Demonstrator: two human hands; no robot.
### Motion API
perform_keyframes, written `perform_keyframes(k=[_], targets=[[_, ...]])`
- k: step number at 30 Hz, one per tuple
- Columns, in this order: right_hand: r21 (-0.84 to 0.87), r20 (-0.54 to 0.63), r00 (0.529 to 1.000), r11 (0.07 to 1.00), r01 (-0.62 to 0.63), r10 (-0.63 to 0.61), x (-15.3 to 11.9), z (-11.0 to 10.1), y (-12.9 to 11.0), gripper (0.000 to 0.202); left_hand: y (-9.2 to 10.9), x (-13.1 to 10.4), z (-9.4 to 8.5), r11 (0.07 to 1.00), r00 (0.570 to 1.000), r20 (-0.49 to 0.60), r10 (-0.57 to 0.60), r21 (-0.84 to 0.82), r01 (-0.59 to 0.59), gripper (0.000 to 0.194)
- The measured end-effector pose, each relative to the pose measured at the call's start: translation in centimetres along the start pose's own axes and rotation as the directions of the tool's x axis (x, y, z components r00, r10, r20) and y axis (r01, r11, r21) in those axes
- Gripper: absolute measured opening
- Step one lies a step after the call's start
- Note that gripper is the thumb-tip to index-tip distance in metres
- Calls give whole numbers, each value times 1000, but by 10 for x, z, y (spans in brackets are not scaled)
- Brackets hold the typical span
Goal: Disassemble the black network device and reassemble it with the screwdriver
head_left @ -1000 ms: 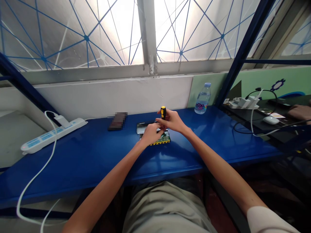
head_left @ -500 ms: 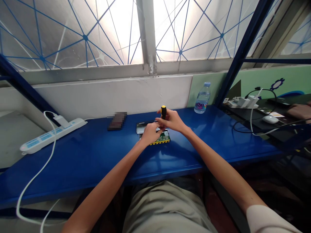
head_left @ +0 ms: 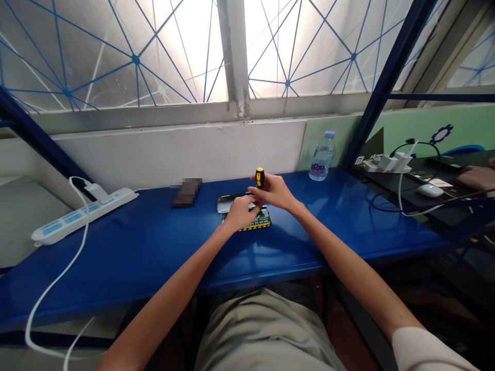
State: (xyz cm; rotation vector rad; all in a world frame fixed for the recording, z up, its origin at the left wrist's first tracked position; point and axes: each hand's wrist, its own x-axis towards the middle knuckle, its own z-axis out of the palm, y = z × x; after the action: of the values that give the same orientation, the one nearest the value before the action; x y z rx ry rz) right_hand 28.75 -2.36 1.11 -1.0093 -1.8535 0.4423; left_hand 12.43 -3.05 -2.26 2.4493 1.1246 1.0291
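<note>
A person works over a blue surface [head_left: 154, 252], the right grip [head_left: 280, 192] closed around the black-and-yellow handle of a screwdriver [head_left: 260, 178], which stands nearly upright over a green circuit board [head_left: 263, 217]. The board lies near the middle of the surface, between its front and back edges, a yellow-and-black strip along the side facing the front edge. The left grip [head_left: 241, 210] rests low over the board's left part, its fingers bent toward the screwdriver's lower end; whether they pinch anything cannot be told, as the tip and the fingertips are hidden. Just behind the board, on the back-edge side, sits a silver-and-black tray-like piece [head_left: 225, 205], partly covered by the left grip.

Along the back edge, left of center, lies a flat dark object [head_left: 186, 192], its detail blurred out. A white power strip [head_left: 77, 218] with a plugged-in charger [head_left: 98, 192] slants across the back-left corner, while a bottle of water [head_left: 322, 161] with a blue cap stands upright near the back-right corner. Beyond the right end, another person's hand [head_left: 477, 178] appears near a white mouse [head_left: 430, 190].
</note>
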Motion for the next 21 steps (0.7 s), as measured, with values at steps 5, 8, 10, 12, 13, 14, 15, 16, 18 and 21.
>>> perform_keyframes(k=[5, 8, 10, 12, 13, 14, 15, 16, 18, 21], targets=[[-4, -10, 1000, 1000, 15, -15, 0, -1, 0, 32, 1, 0, -1, 999, 999, -12, -31, -35, 31, 17], [9, -4, 1000, 1000, 13, -13, 0, 0, 0, 31, 1, 0, 0, 998, 999, -20, -47, -34, 47, 16], [24, -8, 1000, 1000, 12, -12, 0, 0, 0, 31, 0, 0, 0, 998, 998, -22, -54, -31, 53, 16], [38, -14, 1000, 999, 13, -13, 0, 0, 0, 31, 1, 1, 0, 998, 998, -21, -59, -27, 59, 15], [43, -16, 1000, 999, 13, -13, 0, 0, 0, 31, 1, 1, 0, 998, 998, -20, -63, -23, 63, 15], [46, -17, 1000, 999, 14, -13, 0, 0, 0, 31, 1, 1, 0, 998, 998, -21, -67, -18, 66, 15], [48, -17, 1000, 999, 15, -14, 0, 1, 0, 31, 1, 0, -1, 998, 997, -21, -70, -14, 69, 14], [49, -17, 1000, 999, 16, -15, 0, 1, 0, 31, 2, 0, -1, 998, 997, -21, -70, -9, 70, 14], [54, -17, 1000, 998, 18, -17, 0, 1, 0, 31, 2, 0, -1, 998, 998, -18, -65, -4, 64, 15], [64, -19, 1000, 998, 15, -14, 0, 1, 1, 32, 1, 0, 0, 999, 999, -11, -51, -8, 51, 17]])
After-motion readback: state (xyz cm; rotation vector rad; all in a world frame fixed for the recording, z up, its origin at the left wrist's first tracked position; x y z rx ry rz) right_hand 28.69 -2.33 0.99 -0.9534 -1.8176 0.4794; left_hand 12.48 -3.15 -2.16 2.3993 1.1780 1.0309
